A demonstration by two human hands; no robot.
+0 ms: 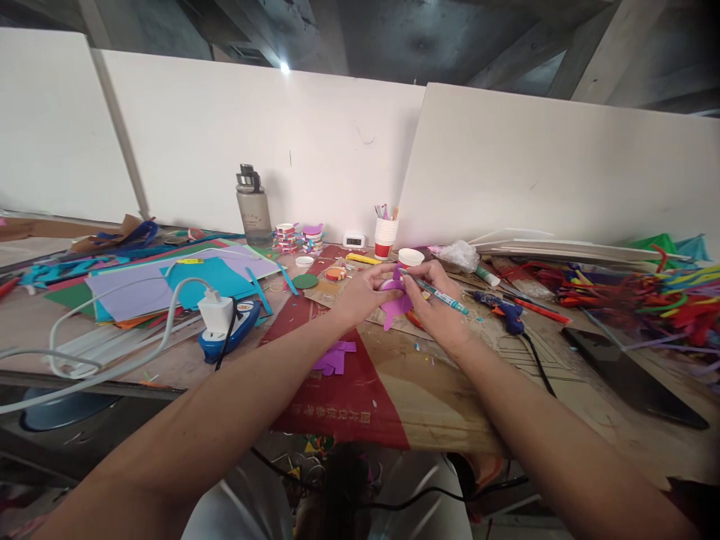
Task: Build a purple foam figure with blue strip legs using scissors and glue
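Over the cardboard-covered table (439,390), my left hand (365,294) closes its fingers on a purple paper cutout (397,306) with tabs sticking out. A pale round piece shows in part beneath the cutout, mostly covered by my fingers. My right hand (433,300) is at the other side of the cutout, fingertips touching it. A teal-and-white pen (447,298) lies across that hand, held in its grip and pointing to the lower right. Just beyond my hands stands a paper cup (411,258). Purple paper strips (337,358) lie nearer me, left of centre.
At left are coloured paper sheets (135,292) and a blue power strip (229,334) with a white plug. A bottle (254,206), stacked paper discs (286,238), a clock (354,241) and stacked cups (385,234) stand behind. A glue gun (506,313) and dark tablet (633,375) lie right.
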